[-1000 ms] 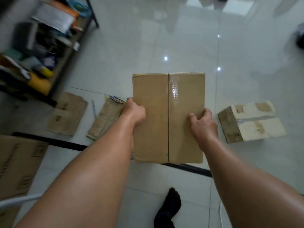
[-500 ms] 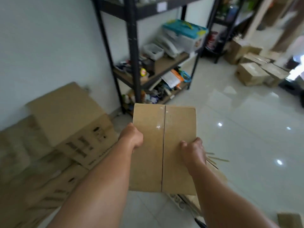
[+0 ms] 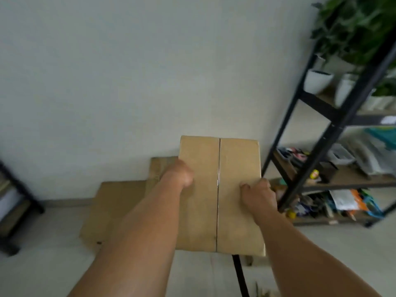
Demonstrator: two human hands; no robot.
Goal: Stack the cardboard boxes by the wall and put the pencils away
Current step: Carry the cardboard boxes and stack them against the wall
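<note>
I hold a taped brown cardboard box (image 3: 233,189) in the air in front of me, flaps shut, a tape seam down its middle. My left hand (image 3: 179,173) grips its left side and my right hand (image 3: 258,194) grips its right side. Behind and below it, larger cardboard boxes (image 3: 115,206) lie on the floor against the white wall, partly hidden by my left arm and the held box. A few thin sticks that may be pencils (image 3: 260,292) show at the bottom edge, too blurred to tell.
A black metal shelf rack (image 3: 321,146) stands to the right, with white plant pots (image 3: 318,80) above and cluttered items on its lower boards. Another dark rack (image 3: 15,189) is at the far left. A black strip (image 3: 239,273) runs across the pale tiled floor.
The view has swung left and up, from the open floor to the wall. The box stays in both hands and now faces the boxes stacked by the wall.
</note>
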